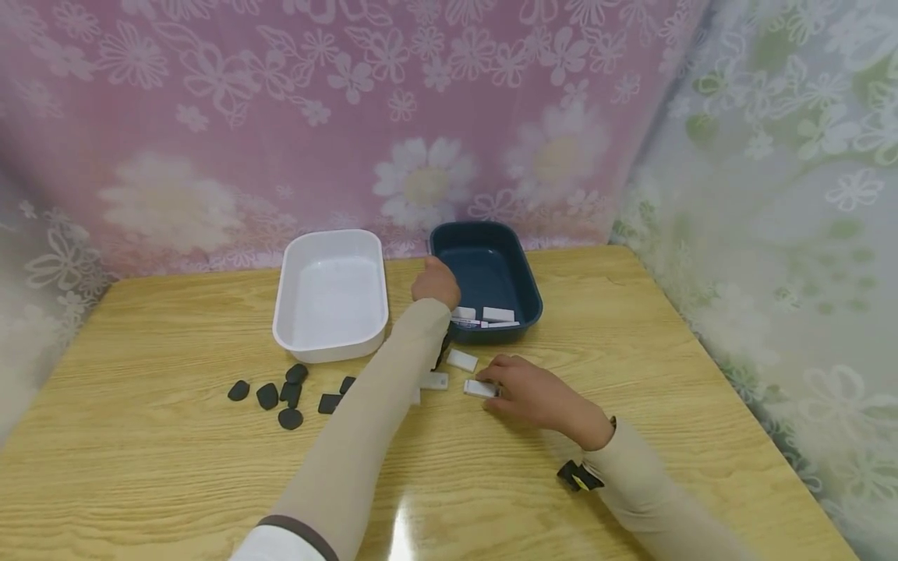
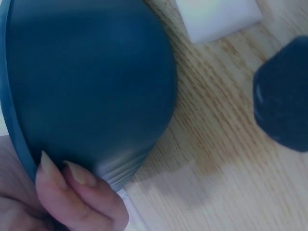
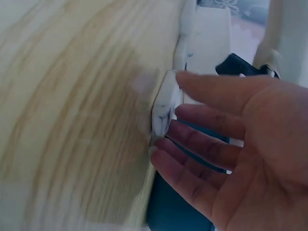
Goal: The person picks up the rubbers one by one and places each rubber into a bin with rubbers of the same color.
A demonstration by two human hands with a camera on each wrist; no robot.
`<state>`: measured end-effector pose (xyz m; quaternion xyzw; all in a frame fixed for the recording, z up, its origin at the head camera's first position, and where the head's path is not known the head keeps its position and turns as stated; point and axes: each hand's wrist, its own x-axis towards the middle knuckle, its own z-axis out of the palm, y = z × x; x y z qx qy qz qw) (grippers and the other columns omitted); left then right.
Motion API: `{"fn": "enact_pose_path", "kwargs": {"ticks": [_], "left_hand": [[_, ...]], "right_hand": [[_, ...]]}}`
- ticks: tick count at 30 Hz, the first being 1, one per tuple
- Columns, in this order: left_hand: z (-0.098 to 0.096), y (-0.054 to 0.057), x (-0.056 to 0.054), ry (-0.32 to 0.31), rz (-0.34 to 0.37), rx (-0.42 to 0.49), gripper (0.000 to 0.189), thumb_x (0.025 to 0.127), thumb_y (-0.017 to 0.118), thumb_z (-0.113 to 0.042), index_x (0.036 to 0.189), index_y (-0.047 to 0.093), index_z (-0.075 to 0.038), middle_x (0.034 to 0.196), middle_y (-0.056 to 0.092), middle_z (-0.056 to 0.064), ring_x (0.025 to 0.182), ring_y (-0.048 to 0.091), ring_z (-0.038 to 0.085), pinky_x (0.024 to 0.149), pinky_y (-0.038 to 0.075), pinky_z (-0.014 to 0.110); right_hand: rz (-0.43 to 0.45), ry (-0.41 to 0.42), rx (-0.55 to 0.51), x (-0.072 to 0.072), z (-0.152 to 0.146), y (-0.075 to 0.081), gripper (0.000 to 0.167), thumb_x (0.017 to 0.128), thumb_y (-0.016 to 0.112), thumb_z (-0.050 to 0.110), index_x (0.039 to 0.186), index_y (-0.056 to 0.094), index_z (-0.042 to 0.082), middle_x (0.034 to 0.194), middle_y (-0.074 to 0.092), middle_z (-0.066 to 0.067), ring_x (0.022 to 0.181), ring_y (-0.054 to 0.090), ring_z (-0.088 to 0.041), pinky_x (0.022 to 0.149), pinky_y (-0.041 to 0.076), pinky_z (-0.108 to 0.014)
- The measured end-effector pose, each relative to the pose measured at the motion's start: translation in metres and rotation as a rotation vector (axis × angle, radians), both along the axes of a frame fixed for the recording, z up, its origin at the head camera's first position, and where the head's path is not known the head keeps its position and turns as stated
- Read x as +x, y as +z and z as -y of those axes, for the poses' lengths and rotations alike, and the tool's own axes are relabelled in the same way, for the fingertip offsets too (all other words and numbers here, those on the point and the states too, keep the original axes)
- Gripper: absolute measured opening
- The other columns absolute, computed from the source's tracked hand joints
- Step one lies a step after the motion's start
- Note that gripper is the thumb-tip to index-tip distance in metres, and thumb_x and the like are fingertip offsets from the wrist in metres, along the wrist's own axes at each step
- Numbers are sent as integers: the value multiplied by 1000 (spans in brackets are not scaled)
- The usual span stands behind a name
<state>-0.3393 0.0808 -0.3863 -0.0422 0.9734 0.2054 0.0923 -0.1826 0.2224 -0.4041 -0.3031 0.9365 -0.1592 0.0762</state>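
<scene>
My left hand (image 1: 436, 284) grips the left wall of a dark blue plastic bin (image 1: 531, 300). In the left wrist view, its fingertips (image 2: 79, 199) curl over the bin's rim. Near the bin's front, my right hand (image 1: 536, 397) has thumb and fingers around a small white block (image 1: 479, 388) on the table. The right wrist view shows the thumb at one end of that block (image 3: 163, 106), with the fingers along it. Another white block (image 1: 462, 360) lies just behind, and a third white piece (image 1: 435, 381) is to its left. Inside the bin are several white pieces (image 1: 499, 315).
A white plastic bin (image 1: 295, 348) stands left of the blue one. Several flat black pieces (image 1: 267, 396) lie in front of it on the wooden table (image 1: 175, 467). My left forearm (image 1: 372, 405) crosses the middle and hides part of the pieces. A flowered curtain (image 1: 316, 140) hangs behind.
</scene>
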Motion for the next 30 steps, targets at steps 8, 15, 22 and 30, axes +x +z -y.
{"fn": "enact_pose_path", "kwargs": {"ticks": [8,15,22,30], "left_hand": [[1,-1,-1,6,-7,-1,56,93,57,-23,135,32,3,99,68,14,89,66,27,74,54,37],[0,-1,0,5,-10,-1,56,94,57,-22,136,31,3,98,68,14,87,66,27,74,54,37],[-1,0,-3,-1,-3,12,56,93,58,-23,135,31,3,98,68,15,88,67,27,73,54,38],[0,-1,1,2,-8,14,53,93,57,-21,133,33,3,93,68,13,82,67,25,70,55,37]], "right_hand": [[-13,-13,-20,-1,6,-3,19,85,71,6,103,68,2,94,58,-4,82,55,-16,74,48,-31],[10,-31,-37,-1,5,-4,19,85,71,4,103,69,2,88,56,-2,77,52,-13,70,46,-28],[-1,-40,-35,-1,3,-2,20,83,72,4,103,70,2,87,56,-2,76,52,-13,69,46,-28],[11,-25,-63,-1,4,-5,19,83,72,3,102,70,1,85,57,-2,76,52,-13,69,47,-28]]}}
